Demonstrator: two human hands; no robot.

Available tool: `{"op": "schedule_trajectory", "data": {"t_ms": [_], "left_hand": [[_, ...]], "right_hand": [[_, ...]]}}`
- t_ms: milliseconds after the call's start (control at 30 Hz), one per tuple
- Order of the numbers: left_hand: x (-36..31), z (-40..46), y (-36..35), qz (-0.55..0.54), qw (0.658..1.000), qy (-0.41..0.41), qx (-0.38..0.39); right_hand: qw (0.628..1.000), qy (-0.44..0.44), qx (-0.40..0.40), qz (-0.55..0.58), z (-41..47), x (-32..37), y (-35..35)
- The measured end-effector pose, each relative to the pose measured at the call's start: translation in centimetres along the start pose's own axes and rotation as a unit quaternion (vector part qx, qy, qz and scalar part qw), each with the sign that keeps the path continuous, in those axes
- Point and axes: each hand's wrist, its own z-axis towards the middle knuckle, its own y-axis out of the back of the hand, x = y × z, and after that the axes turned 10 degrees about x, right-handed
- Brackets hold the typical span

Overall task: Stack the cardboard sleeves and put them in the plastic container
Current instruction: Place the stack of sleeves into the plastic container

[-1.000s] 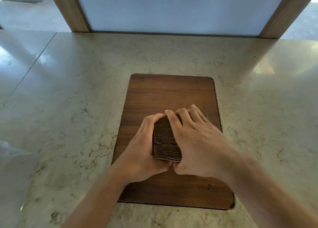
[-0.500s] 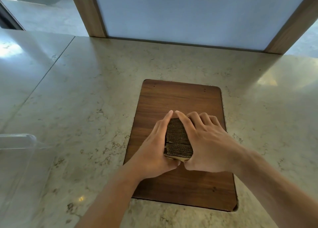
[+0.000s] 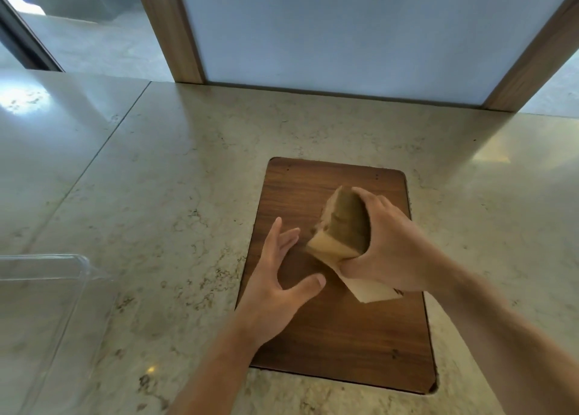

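Stack of cardboard sleeves point(image 3: 343, 226) is above the far-right part of the wooden board point(image 3: 329, 330), tilted, near end lower and pointing left; motion blur hides whether it touches the board. A paler flat edge pokes out below the palm on the near side (likely one sleeve of the same stack, can't confirm). Right hand point(image 3: 391, 245) grips the stack from its right side, fingers curled over the top, thumb underneath at the near end. Left hand point(image 3: 279, 279) is clear of the stack, just to its left, fingers straight and spread, thumb out, holding nothing, over the board's left edge; contact with the board can't be told. Board lies flat on the marble counter point(image 3: 156, 179). Plastic container point(image 3: 40, 314) is clear, at the left frame edge, well apart from board and stack, only partly in view. Behind the counter: a pale panel point(image 3: 360, 32) framed by wooden posts point(image 3: 169, 29).
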Motion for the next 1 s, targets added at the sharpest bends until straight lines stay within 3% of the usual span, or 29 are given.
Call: {"op": "schedule_trajectory", "data": {"t_ms": [100, 300, 567, 833, 1000], "left_hand": [[-1.4, -0.2, -1.2, -0.149, 0.989, 0.012, -0.009], [-6.6, 0.7, -2.0, -0.255, 0.964, 0.075, 0.011], [-12.0, -2.0, 1.3, -0.245, 0.947, 0.167, -0.123], [-15.6, -7.5, 8.1, -0.169, 0.947, 0.229, -0.151], [-17.3, -11.4, 14.2, -0.151, 0.934, 0.243, -0.211]], "right_hand": [[0.949, 0.072, 0.023, 0.307, -1.5, 0.3, 0.9], [0.858, 0.016, 0.06, 0.51, -2.0, 4.2, -2.0], [0.793, -0.057, 0.07, 0.602, -1.4, 12.0, -3.8], [0.773, -0.068, 0.135, 0.616, -0.8, 20.2, -7.0], [0.775, -0.051, 0.179, 0.603, 0.5, 26.9, -9.4]]}}
